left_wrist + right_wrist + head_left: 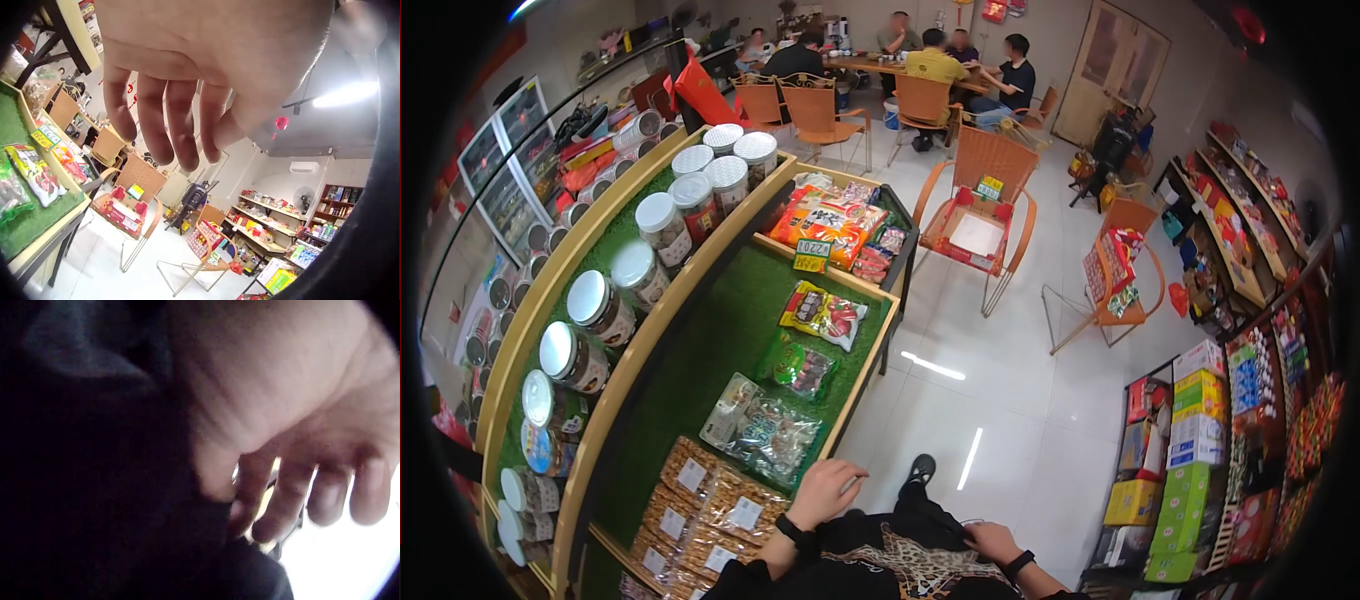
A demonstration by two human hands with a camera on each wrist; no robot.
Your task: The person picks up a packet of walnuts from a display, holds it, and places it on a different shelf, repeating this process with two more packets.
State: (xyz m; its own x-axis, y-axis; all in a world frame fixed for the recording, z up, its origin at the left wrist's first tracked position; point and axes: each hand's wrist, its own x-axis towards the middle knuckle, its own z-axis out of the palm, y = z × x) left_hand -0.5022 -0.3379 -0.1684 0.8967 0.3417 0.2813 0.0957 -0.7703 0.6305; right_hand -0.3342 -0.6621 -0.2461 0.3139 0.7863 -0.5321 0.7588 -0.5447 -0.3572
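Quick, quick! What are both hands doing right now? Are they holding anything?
Left hand: open, fingers loosely bent, holding nothing.
Right hand: open, fingers loosely curled, nothing seen in it.

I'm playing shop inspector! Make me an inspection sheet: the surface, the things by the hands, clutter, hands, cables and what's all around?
Surface: green lining in a wooden-edged stand.
Job's things: a clear packet lies close to the left hand; brown bar packs with white labels lie beside it.
Clutter: an open red box sits on an orange chair.
Hands: the left hand holds nothing, fingers loosely bent; the right hand is by dark clothing, nothing seen in it.
Cables: nothing seen on the green lining.
Surroundings: white-lidded jars on the left, stacked boxes on the right, people at the back.
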